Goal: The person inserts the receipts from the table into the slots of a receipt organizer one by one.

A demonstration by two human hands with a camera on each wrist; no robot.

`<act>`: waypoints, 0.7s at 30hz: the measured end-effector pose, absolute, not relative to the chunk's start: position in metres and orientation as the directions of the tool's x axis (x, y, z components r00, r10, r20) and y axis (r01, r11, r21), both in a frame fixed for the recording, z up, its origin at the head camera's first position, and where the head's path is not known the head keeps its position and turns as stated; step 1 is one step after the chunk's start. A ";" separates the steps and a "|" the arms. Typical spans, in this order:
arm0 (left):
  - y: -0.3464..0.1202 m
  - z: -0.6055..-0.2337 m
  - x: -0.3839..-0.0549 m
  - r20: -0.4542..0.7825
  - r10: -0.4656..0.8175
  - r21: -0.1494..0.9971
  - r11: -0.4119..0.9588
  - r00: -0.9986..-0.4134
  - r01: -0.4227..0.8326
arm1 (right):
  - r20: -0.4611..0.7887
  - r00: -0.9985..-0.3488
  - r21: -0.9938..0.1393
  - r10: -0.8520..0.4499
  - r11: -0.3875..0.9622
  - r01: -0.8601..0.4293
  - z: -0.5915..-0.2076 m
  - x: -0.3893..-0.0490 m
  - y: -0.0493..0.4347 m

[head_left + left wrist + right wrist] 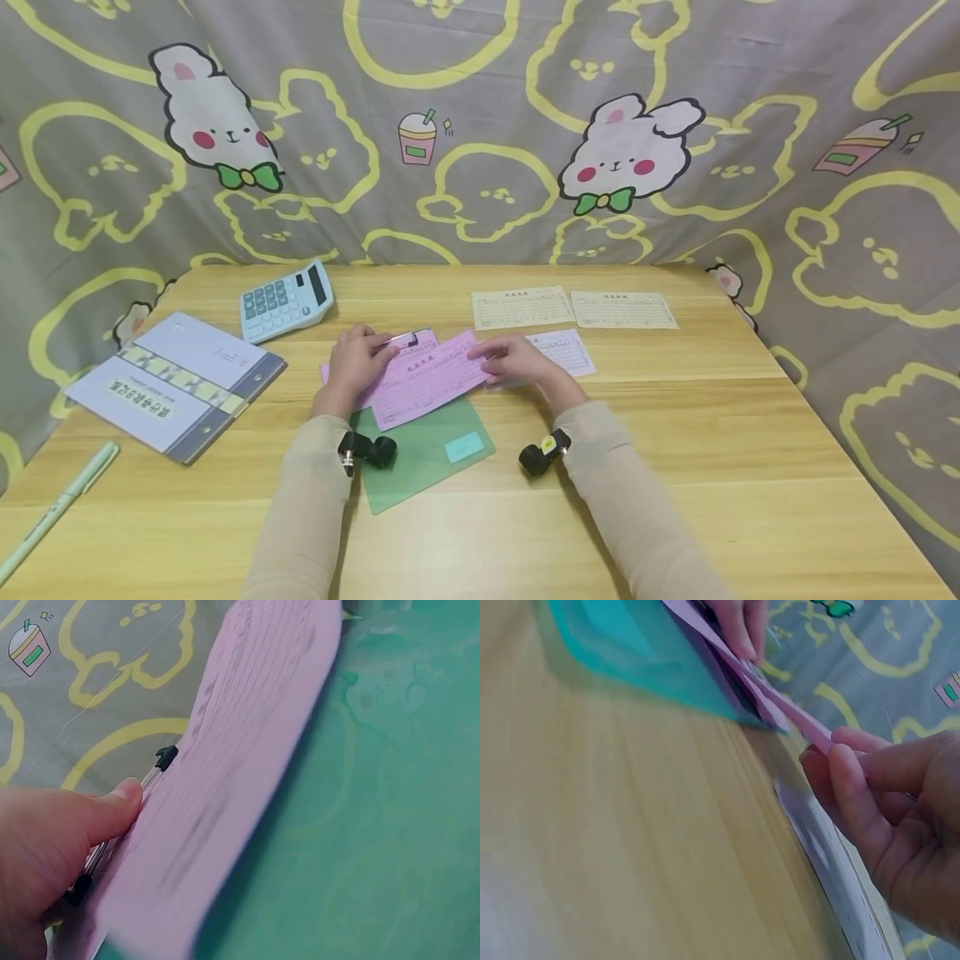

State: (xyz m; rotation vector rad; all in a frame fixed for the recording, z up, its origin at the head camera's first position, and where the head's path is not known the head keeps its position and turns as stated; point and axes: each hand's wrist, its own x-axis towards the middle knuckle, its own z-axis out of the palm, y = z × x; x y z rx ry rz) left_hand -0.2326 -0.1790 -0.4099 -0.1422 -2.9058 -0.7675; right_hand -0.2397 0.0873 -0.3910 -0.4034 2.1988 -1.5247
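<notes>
My left hand (pixel 354 367) grips the top edge of a translucent green clipboard (pixel 420 467). Its thumb lies by the wire clip (pixel 405 340), which has black ends (pixel 166 757). Pink printed slips (pixel 352 396) lie under the hand at the clip. With thumb and fingertips my right hand (pixel 517 358) pinches the right corner of the upper pink slip (pixel 431 379). That slip stands raised and slightly bent off the clipboard in the right wrist view, between the right fingers (pixel 847 769) and the left hand (pixel 742 622). The left fingers behind the board are mostly hidden.
A white printed slip (pixel 573 354) lies partly behind my right hand. Two cream slips (pixel 521 308) lie farther back. On the left are a blue calculator (pixel 285 302), a lilac notebook (pixel 176 387) and a pale green pen (pixel 60 508). A patterned curtain (pixel 480 125) closes off the back.
</notes>
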 end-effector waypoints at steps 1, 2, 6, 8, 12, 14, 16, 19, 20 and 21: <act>-0.179 -0.410 -0.233 0.150 0.057 0.482 0.867 -0.987 0.123 | -0.194 -0.863 -0.932 -0.467 0.363 0.013 -0.391 -0.239 0.083; -0.179 -0.409 -0.232 0.149 0.056 0.481 0.868 -0.987 0.122 | -0.202 -0.861 -0.928 -0.467 0.372 0.017 -0.391 -0.238 0.078; -0.179 -0.410 -0.233 0.162 0.064 0.469 0.873 -0.985 0.134 | -0.212 -0.864 -0.918 -0.457 0.396 0.016 -0.393 -0.235 0.063; -0.179 -0.410 -0.234 0.176 0.074 0.455 0.878 -0.982 0.148 | -0.200 -0.871 -0.919 -0.448 0.395 0.008 -0.394 -0.234 0.057; -0.178 -0.411 -0.235 0.192 0.095 0.425 0.889 -0.977 0.170 | -0.170 -0.889 -0.916 -0.424 0.401 -0.016 -0.395 -0.231 0.048; -0.178 -0.411 -0.235 0.198 0.102 0.412 0.894 -0.975 0.177 | -0.148 -0.899 -0.914 -0.413 0.404 -0.035 -0.396 -0.230 0.044; -0.178 -0.412 -0.235 0.205 0.108 0.405 0.896 -0.973 0.184 | -0.124 -0.904 -0.913 -0.408 0.404 -0.058 -0.396 -0.230 0.041; -0.178 -0.412 -0.234 0.212 0.111 0.408 0.893 -0.971 0.191 | -0.108 -0.909 -0.919 -0.403 0.389 -0.063 -0.397 -0.229 0.035; -0.178 -0.412 -0.234 0.212 0.109 0.411 0.892 -0.971 0.190 | -0.107 -0.909 -0.921 -0.403 0.384 -0.062 -0.398 -0.229 0.034; -0.177 -0.412 -0.233 0.212 0.108 0.411 0.892 -0.971 0.189 | -0.108 -0.908 -0.924 -0.404 0.377 -0.058 -0.399 -0.230 0.032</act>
